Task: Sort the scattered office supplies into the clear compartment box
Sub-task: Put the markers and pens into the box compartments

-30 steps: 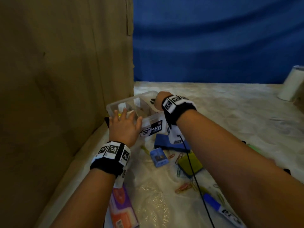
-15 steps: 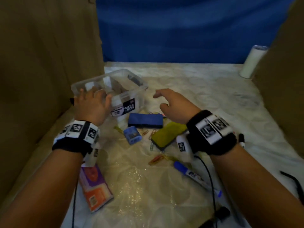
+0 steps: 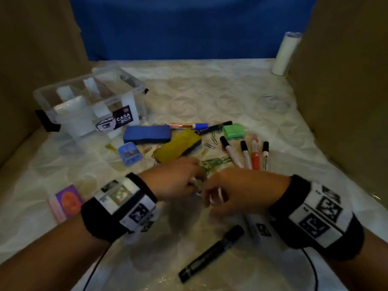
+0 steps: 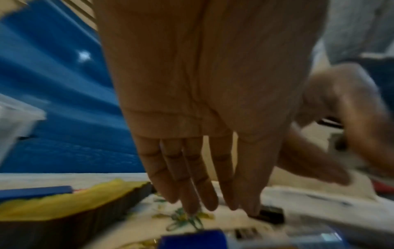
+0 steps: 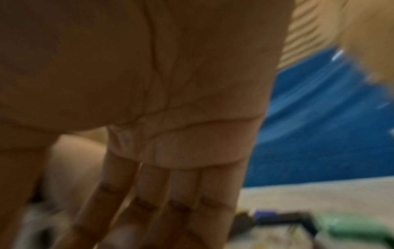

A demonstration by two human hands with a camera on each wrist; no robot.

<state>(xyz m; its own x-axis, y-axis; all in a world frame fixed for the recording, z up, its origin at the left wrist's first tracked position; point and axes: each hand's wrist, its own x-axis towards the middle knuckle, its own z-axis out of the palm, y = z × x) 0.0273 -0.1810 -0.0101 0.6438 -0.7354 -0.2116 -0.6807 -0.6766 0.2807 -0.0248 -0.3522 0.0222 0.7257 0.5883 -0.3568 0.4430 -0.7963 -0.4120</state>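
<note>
The clear compartment box (image 3: 90, 106) stands at the far left, apart from both hands. My left hand (image 3: 195, 177) and right hand (image 3: 207, 196) meet at the table's middle, just in front of a heap of green paper clips (image 3: 216, 161). In the left wrist view the left hand (image 4: 202, 205) points straight fingers down at the paper clips (image 4: 187, 219), holding nothing. The right hand (image 5: 138, 227) is blurred, its fingers stretched downward. Whether a small pale thing lies between the hands is unclear. A blue eraser (image 3: 147, 134), a yellow eraser (image 3: 177, 148) and a blue sharpener (image 3: 129, 153) lie by the box.
Several markers (image 3: 245, 154) and a green box (image 3: 233, 131) lie to the right of the clips. A black marker (image 3: 212, 253) lies near me. A purple-orange pad (image 3: 65, 201) sits at the left. Cardboard walls (image 3: 31, 59) flank the table, with a white roll (image 3: 285, 53) far right.
My left hand has left the box rim and come down to the table's middle. The right hand drew back from the box to meet it by the paper clips.
</note>
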